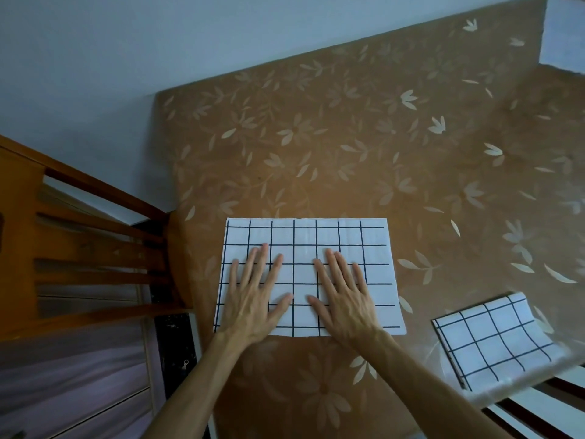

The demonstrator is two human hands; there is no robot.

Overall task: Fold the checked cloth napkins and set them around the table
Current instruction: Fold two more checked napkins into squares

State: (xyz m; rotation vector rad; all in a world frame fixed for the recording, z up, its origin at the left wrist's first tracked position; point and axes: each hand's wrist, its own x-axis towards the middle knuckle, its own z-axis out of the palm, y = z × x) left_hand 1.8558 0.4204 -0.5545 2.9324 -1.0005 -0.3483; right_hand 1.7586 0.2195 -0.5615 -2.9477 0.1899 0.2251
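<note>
A checked napkin (305, 236) is laid flat as a wide rectangle near the front of the desk (316, 137), which is covered by a brown, leaf-patterned cloth. The napkin is pressed down by both hands. The left hand (259, 299) and the right hand (343, 299) are spread side by side on its near half, palms down and fingers straight and fanned, with the thumbs close together but not touching; nothing is gripped. Whether the rectangle is already one fold deep cannot be told for certain. A second napkin (493, 340), folded smaller, is seen well apart to the right at the near corner of the desk, with one side curled upward and its near edge seemingly at the rim. A wooden chair (79, 217) is drawn up on the left. The step in hand is judged to be smoothing ahead of the next fold. If the palms are swept with uneven pressure, the layers could be sheared, so that the grid lines and edges no longer match and a crooked crease is set. The whole napkin could also be pushed along the covering if that proves slick. The second napkin could be brushed off the corner by the right forearm.
</note>
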